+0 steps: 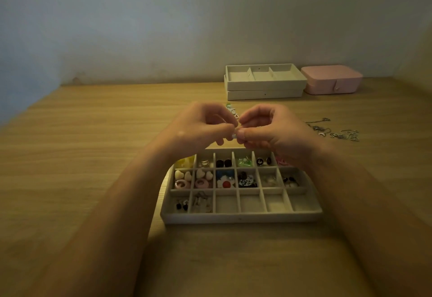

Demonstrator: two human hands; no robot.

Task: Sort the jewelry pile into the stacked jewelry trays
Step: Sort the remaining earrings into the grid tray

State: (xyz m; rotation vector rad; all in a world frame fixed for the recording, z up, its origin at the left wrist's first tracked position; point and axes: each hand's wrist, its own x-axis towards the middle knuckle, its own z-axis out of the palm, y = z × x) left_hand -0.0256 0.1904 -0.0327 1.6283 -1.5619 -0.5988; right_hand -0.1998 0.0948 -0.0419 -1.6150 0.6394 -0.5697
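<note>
A cream compartment tray [240,217] lies on the wooden table in front of me, with earrings in its upper two rows and in two lower-left cells. Above its far edge my left hand [205,126] and my right hand [268,128] meet fingertip to fingertip and pinch a small pale earring [234,135] between them. A few loose pieces of the jewelry pile [230,108] peek out behind my hands. Silver necklaces [336,132] lie tangled on the table to the right.
Two stacked cream trays [265,86] stand at the back by the wall, the top one with three compartments. A shut pink jewelry box [332,79] sits right of them. Bare table stretches to the left.
</note>
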